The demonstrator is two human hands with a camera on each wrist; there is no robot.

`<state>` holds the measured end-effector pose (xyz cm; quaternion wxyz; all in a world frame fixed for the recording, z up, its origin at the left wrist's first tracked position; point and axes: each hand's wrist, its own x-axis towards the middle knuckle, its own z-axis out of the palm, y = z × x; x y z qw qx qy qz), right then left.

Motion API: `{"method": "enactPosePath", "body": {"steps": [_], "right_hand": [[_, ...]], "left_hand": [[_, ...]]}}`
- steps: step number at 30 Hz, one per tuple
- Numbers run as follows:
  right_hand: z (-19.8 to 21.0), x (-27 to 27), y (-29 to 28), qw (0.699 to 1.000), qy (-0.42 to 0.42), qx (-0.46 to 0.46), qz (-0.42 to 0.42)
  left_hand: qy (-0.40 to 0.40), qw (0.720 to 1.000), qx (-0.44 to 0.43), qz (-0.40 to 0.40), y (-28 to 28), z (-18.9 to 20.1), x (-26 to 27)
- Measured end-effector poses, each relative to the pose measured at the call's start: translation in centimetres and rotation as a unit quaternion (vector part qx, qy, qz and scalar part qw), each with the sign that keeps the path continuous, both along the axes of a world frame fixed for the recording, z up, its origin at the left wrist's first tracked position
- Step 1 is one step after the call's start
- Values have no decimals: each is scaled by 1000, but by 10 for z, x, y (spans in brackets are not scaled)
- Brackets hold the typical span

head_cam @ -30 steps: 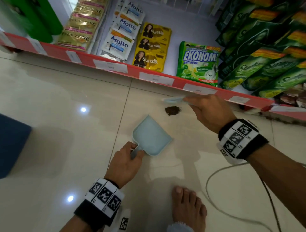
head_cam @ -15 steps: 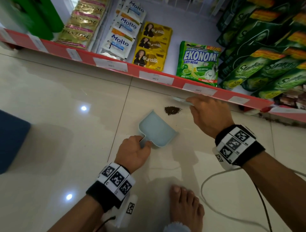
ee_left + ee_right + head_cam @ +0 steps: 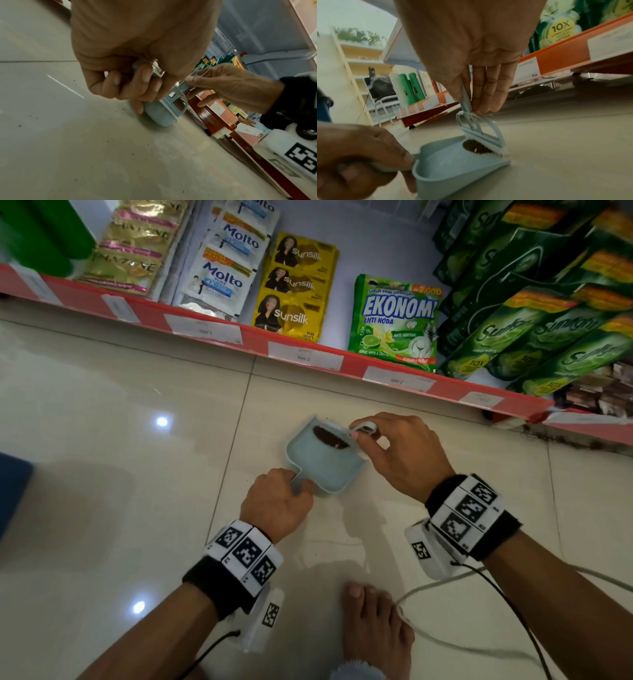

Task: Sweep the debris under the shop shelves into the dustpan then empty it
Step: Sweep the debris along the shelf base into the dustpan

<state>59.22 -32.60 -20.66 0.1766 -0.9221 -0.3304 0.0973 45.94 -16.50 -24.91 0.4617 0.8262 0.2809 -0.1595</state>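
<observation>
Head view looks steeply down from above; both wrist views sit low, close by the floor (image 3: 102, 474) — all three share the dustpan (image 3: 322, 467).

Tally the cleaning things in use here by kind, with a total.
Dustpan: 1
Hand brush: 1
Pile of debris, in the dustpan: 1
Total: 3
</observation>
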Motion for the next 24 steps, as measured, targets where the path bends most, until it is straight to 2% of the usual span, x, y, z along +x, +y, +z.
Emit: {"method": "enactPosePath", "body": {"steps": [4, 8, 12, 16, 20, 22, 24], "right_hand": [[3, 2, 0, 997, -53, 53, -25], [4, 11, 5, 995, -95, -21, -23], [-4, 8, 8, 996, -60, -67, 15], [-8, 3, 6, 999, 18, 34, 33], [-4, 11, 3, 996, -27, 88, -12], [-2, 16, 2, 995, -75, 59, -29], [-3, 17, 2, 996, -88, 1, -32]], "left_hand": [[10, 1000, -8, 6, -1, 0, -1], [11, 1000, -10, 10, -3, 2, -1], [12, 1000, -9, 10, -4, 5, -1], [28, 1000, -4, 5, -4, 1, -1], [28, 1000, -9, 4, -3, -1, -1], [28, 1000, -10, 3, -4, -1, -1], [26, 1000, -8, -1, -4, 0, -1]]}}
